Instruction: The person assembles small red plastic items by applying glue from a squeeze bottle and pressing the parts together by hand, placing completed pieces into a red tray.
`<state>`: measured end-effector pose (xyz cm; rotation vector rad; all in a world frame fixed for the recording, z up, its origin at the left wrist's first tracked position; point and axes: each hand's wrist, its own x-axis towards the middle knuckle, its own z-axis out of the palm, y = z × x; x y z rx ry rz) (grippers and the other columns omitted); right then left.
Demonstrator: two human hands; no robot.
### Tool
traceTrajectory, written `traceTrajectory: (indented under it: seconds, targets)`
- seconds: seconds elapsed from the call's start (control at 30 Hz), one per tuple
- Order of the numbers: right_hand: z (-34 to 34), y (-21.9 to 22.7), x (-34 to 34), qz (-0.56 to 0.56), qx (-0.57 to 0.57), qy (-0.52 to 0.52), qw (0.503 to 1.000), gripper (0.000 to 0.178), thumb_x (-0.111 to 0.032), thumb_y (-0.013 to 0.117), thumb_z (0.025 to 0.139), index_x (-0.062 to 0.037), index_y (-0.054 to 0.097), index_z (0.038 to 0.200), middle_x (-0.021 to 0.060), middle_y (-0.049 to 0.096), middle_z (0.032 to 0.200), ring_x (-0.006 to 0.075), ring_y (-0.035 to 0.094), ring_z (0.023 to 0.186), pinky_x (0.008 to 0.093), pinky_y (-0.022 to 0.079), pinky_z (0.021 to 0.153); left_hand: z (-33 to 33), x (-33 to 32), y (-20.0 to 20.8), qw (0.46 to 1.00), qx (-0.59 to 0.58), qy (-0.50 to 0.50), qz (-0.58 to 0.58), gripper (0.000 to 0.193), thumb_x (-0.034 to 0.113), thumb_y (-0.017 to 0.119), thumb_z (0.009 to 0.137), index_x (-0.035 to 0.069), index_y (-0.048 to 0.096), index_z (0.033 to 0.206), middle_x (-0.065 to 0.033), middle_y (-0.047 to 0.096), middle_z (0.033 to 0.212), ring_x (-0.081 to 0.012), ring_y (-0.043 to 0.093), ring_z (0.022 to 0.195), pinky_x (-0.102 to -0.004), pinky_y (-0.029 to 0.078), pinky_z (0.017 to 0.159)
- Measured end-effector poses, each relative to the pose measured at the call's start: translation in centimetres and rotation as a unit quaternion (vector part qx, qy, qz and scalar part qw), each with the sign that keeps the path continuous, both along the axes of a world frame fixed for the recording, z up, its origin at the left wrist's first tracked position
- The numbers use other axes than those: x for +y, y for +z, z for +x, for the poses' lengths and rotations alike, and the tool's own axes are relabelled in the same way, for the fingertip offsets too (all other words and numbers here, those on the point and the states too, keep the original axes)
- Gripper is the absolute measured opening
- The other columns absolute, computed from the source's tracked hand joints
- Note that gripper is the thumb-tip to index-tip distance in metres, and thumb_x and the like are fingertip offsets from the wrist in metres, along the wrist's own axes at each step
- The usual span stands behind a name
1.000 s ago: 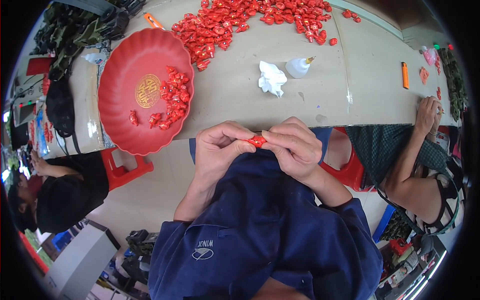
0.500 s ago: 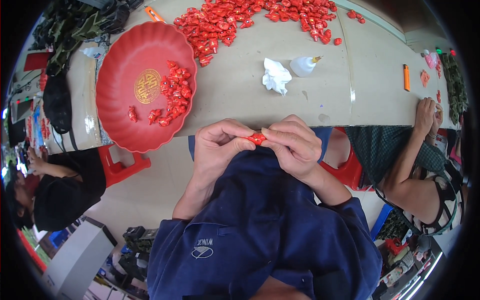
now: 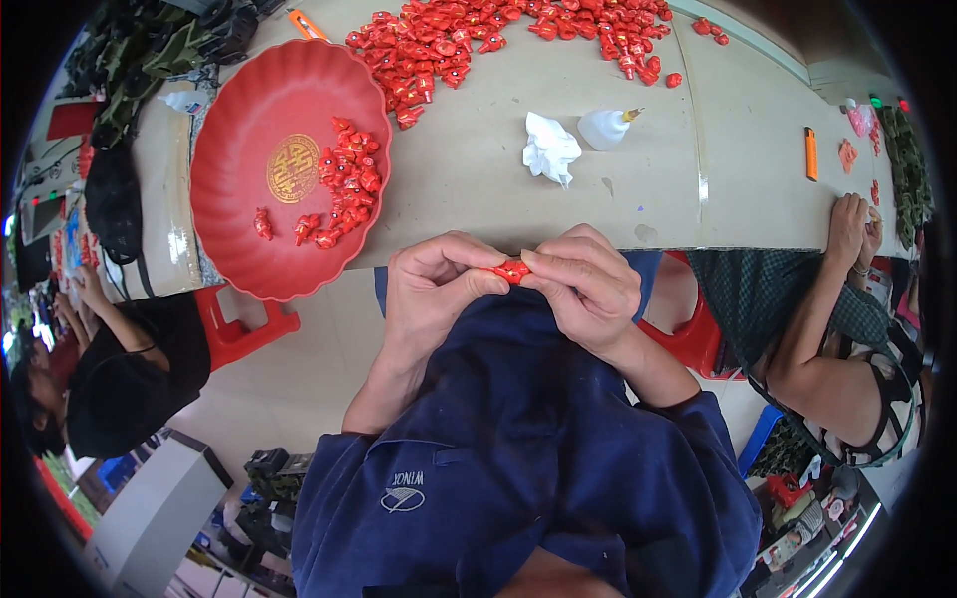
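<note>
Between both hands, just in front of the table's near edge, is a small red figurine (image 3: 512, 271) with gold marks. My left hand (image 3: 439, 284) pinches one end of it between thumb and forefinger. The other end is pinched by my right hand (image 3: 586, 284). Fingertips cover much of the piece, so its full shape is hidden. To the left, a red scalloped tray (image 3: 234, 149) with a gold emblem holds several similar red pieces (image 3: 349, 179) along its right side. A large heap of the same pieces (image 3: 429, 50) spreads across the back of the table.
A crumpled white tissue (image 3: 549, 149) and a small white squeeze bottle (image 3: 605, 130) lie mid-table (image 3: 478, 189). Orange cutters rest at the right (image 3: 810, 154) and behind the tray (image 3: 307, 26). Co-workers sit at left (image 3: 130, 349) and right (image 3: 817, 339). Red stools (image 3: 249, 324) stand below.
Both hands keep their pinch on the red figurine, which shows a slightly different face. At left, the co-worker's arm has moved up toward the table.
</note>
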<state>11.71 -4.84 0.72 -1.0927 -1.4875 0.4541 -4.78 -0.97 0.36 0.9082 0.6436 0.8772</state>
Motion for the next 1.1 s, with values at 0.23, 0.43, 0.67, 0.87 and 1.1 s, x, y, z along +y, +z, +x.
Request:
traceTrajectory:
  seconds: [0.23, 0.43, 0.67, 0.87, 1.1]
  targets:
    - [-0.3, 0.2, 0.4, 0.009, -0.007, 0.003, 1.0, 0.027, 0.003, 0.074, 0.058, -0.0003, 0.067, 0.084, 0.0087, 0.06, 0.07, 0.0185, 0.054, 0.057, 0.0258, 0.042, 0.049, -0.2, -0.1, 0.6, 1.0, -0.003, 0.03, 0.002, 0.015, -0.012, 0.063, 0.073, -0.004, 0.062, 0.085, -0.0115, 0.063, 0.084, -0.0149, 0.062, 0.076, -0.0247, 0.051, 0.069]
    - [-1.0, 0.6, 0.3, -0.016, -0.008, 0.038, 0.999, 0.023, 0.006, 0.071, 0.061, 0.0013, 0.066, 0.083, 0.0123, 0.061, 0.071, 0.022, 0.055, 0.058, 0.0267, 0.043, 0.051, -1.1, -0.6, 1.3, 0.997, 0.023, 0.033, -0.064, 0.012, -0.007, 0.063, 0.075, -0.004, 0.062, 0.087, -0.0099, 0.065, 0.082, -0.0126, 0.062, 0.076, -0.0237, 0.051, 0.071]
    - [-1.3, 0.3, -0.2, -0.037, -0.004, 0.022, 0.999, 0.021, 0.01, 0.065, 0.065, 0.0035, 0.064, 0.085, 0.0134, 0.06, 0.074, 0.0233, 0.054, 0.063, 0.0285, 0.043, 0.057, -0.9, 0.0, 1.4, 0.998, -0.034, 0.005, -0.054, 0.01, -0.006, 0.061, 0.076, -0.004, 0.062, 0.086, -0.0102, 0.065, 0.081, -0.0123, 0.063, 0.075, -0.023, 0.051, 0.069]
    - [-1.2, -0.1, -0.2, -0.038, 0.005, 0.042, 0.998, 0.019, 0.009, 0.065, 0.068, 0.0042, 0.063, 0.086, 0.0123, 0.058, 0.074, 0.0225, 0.052, 0.065, 0.0282, 0.042, 0.058, -1.1, -0.6, 1.4, 0.998, -0.041, 0.028, -0.044, 0.01, -0.006, 0.062, 0.077, -0.004, 0.062, 0.086, -0.0103, 0.065, 0.081, -0.0121, 0.063, 0.074, -0.0228, 0.051, 0.069]
    - [-1.8, 0.3, 0.1, -0.018, -0.04, 0.014, 0.999, 0.02, 0.01, 0.066, 0.066, 0.0028, 0.064, 0.085, 0.0158, 0.062, 0.077, 0.0251, 0.057, 0.065, 0.0308, 0.045, 0.059, -1.8, -0.1, 1.6, 0.998, -0.033, 0.021, -0.054, 0.011, -0.006, 0.063, 0.074, -0.005, 0.062, 0.085, -0.011, 0.065, 0.081, -0.0138, 0.063, 0.075, -0.0239, 0.052, 0.068]
